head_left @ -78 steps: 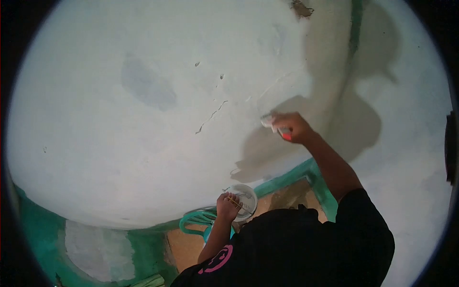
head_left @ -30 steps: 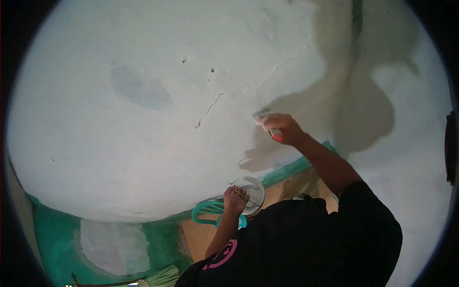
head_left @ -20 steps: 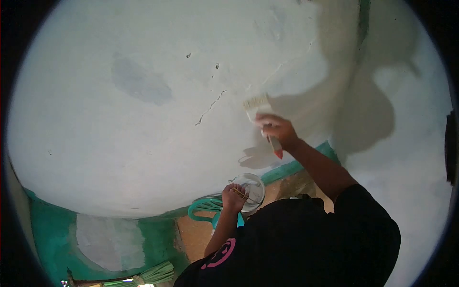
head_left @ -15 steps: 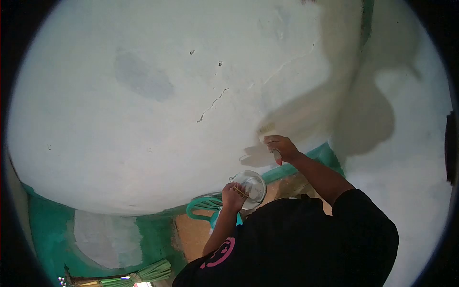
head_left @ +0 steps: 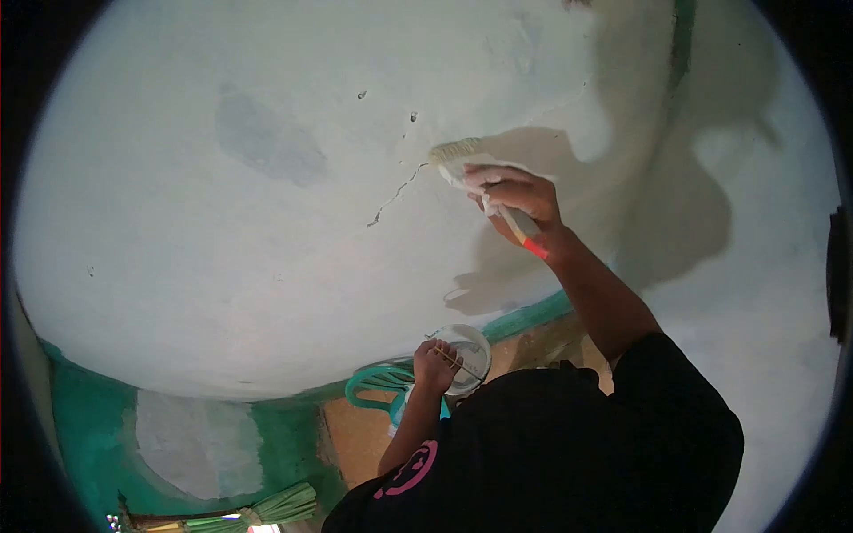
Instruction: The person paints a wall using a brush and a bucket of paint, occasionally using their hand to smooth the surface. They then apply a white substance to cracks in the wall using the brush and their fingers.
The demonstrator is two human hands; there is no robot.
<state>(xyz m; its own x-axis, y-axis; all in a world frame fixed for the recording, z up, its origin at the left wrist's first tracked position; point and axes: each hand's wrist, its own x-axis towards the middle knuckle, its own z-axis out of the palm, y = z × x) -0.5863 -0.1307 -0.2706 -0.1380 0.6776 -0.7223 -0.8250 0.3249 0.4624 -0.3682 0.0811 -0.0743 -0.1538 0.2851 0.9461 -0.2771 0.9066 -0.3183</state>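
Wht brush point(head_left: 455, 151), tilted, nr crack point(head_left: 399, 190)

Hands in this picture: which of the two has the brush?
The right hand, the higher one, against the wall. It holds the brush, its red handle end showing; the left hand holds the bucket instead.

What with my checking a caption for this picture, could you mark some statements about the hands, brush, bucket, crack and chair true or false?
1. The right hand holds a brush. True.
2. The end of the brush's handle is blue. False: it is red.
3. The left hand holds the bucket by its handle. True.
4. The crack is hidden behind the bucket. False: it shows on the wall, higher in the picture than the bucket.
5. The chair is bright red. False: it is green.
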